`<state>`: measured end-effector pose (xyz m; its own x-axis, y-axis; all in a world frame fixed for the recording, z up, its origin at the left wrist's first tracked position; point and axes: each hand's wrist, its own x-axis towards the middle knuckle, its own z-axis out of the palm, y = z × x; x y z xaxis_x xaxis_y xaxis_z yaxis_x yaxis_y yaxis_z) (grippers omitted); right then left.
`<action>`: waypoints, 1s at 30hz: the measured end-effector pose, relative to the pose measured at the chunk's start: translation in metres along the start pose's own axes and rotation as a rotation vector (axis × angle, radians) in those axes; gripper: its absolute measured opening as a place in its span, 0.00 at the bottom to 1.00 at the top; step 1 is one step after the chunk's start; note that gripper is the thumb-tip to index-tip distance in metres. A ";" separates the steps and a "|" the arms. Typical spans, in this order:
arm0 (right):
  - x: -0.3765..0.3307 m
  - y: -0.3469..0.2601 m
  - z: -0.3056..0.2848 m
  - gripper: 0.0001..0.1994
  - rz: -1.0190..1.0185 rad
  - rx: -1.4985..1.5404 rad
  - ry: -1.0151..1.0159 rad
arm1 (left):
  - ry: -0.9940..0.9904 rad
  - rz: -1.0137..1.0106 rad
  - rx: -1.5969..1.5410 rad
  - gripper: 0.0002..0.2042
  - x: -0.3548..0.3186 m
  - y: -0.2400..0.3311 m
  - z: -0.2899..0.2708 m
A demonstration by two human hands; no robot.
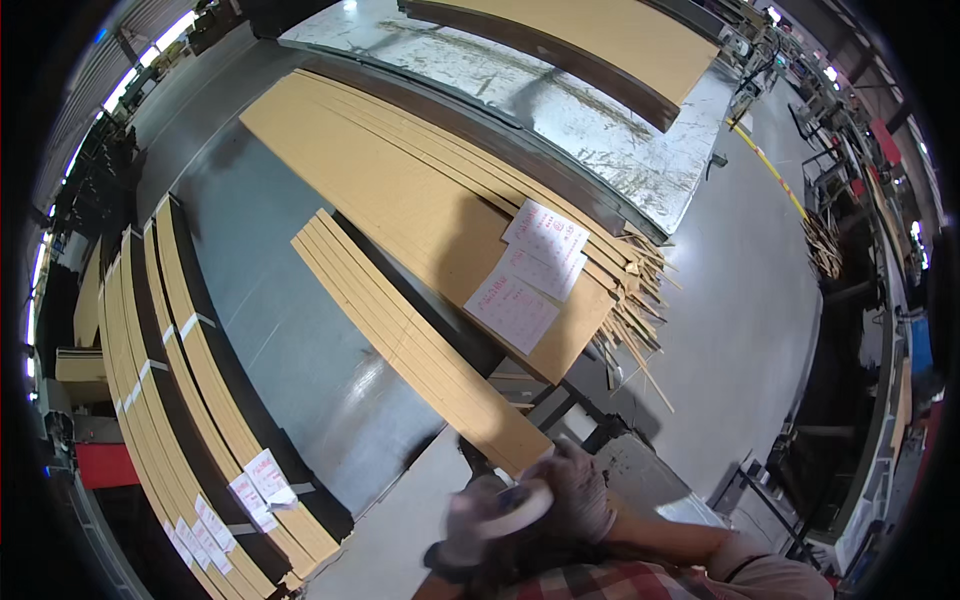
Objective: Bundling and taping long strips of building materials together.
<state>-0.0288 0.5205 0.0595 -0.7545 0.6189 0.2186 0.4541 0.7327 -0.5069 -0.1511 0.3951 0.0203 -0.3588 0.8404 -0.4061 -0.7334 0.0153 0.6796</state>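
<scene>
My gloved left hand (468, 528), smeared by motion, grips a whitish roll of tape (518, 512) low in the middle of the view. Close beside it, my gloved right hand (580, 490) has its fingers curled at the near end of a narrow stack of long tan boards (410, 345). What those fingers pinch is hidden. Beyond this stack lies a wider stack of tan boards (390, 180), with several white paper sheets (512, 300) marked in red on its near end.
Bundles of long boards (190, 400) with white bands and labels lie at left. Thin splintered strips (635, 320) stick out at the wide stack's near right. Behind stands a scuffed white table (500, 85) bearing a large dark-edged panel (590, 40). Grey floor (740, 300) extends to the right.
</scene>
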 end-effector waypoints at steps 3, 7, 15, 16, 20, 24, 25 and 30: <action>0.039 -0.019 -0.036 0.13 -0.106 0.345 0.336 | 0.247 -0.126 0.932 0.20 0.032 0.015 0.039; 0.090 0.000 -0.058 0.17 -0.316 -0.256 -0.917 | 0.447 0.043 0.942 0.15 0.044 -0.005 0.039; 0.088 0.129 -0.006 0.15 0.175 -0.462 -1.054 | 0.152 0.117 0.326 0.32 0.067 -0.007 0.009; 0.080 0.127 -0.003 0.16 0.208 -0.183 -0.855 | 0.061 0.044 0.793 0.30 0.052 -0.033 -0.007; 0.069 0.098 0.008 0.29 0.062 0.468 -0.321 | -0.435 -0.119 1.048 0.29 -0.008 -0.084 0.027; 0.080 0.093 0.008 0.39 0.068 0.037 -0.523 | 0.207 -0.251 0.370 0.31 0.058 0.009 0.052; 0.099 0.068 -0.016 0.43 0.143 -0.050 -0.974 | 0.213 -0.285 0.589 0.30 0.055 -0.026 0.024; 0.083 0.062 -0.081 0.27 -0.080 -0.168 -0.934 | 0.424 0.198 1.283 0.25 0.007 0.003 0.068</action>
<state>-0.0250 0.6401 0.1135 -0.8269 0.1418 -0.5442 0.3921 0.8391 -0.3770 -0.1163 0.4381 0.0610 -0.7125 0.6617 -0.2336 0.3135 0.5980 0.7377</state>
